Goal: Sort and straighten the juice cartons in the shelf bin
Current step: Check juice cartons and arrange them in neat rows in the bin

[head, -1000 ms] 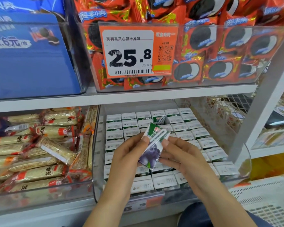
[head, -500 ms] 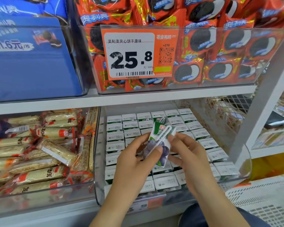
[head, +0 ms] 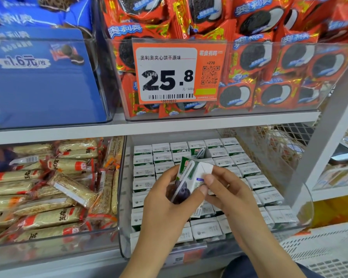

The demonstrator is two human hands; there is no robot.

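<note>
A small juice carton, green and white with dark fruit printed on it, hangs tilted above the clear shelf bin. My left hand grips it from the left and below. My right hand pinches its upper right side with thumb and forefinger. Under my hands, several rows of upright cartons fill the bin, white tops showing. One carton in the back rows sits skewed, its green face turned up.
A neighbouring bin of wrapped snack bars stands to the left. Above the shelf board, bins of red cookie packs carry an orange price tag. A white shelf post rises at right, and a white basket lies lower right.
The carton has turned in my hands, its white end panel now facing up and right. My right thumb and forefinger have shifted onto that white end. The view has come slightly closer.
</note>
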